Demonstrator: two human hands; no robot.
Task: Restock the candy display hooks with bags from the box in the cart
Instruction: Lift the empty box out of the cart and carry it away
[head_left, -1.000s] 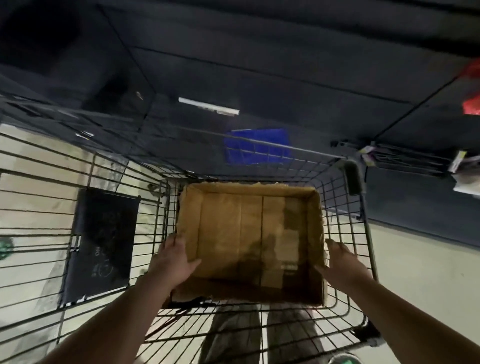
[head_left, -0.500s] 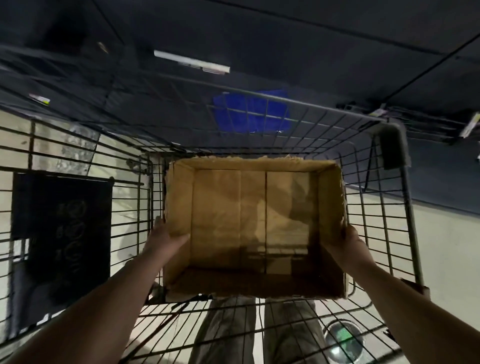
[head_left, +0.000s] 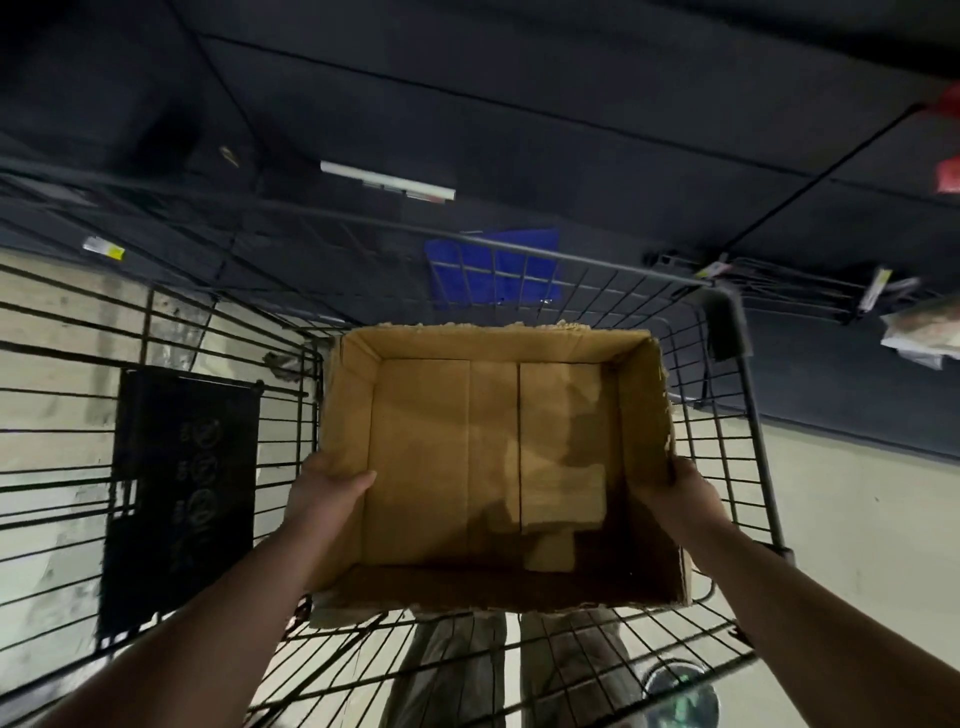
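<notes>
Fingers and thumb of the left hand (head_left: 324, 493) clamp the left wall of the box (head_left: 441, 447), thumb inside, the fingers outside and mostly hidden. The right hand (head_left: 688, 493) grips the right wall from outside; its fingertips cannot be made out. The open-topped box is inside the cart (head_left: 724, 415), toward its right side and near end. Whether it rests on the wire floor I cannot tell.

The open brown cardboard box (head_left: 426, 457) is held within the black wire cart (head_left: 750, 415), its left wall gripped by the left hand (head_left: 324, 493), its right wall by the right hand (head_left: 688, 499). A blue plastic crate (head_left: 488, 270) is located beyond the cart.
</notes>
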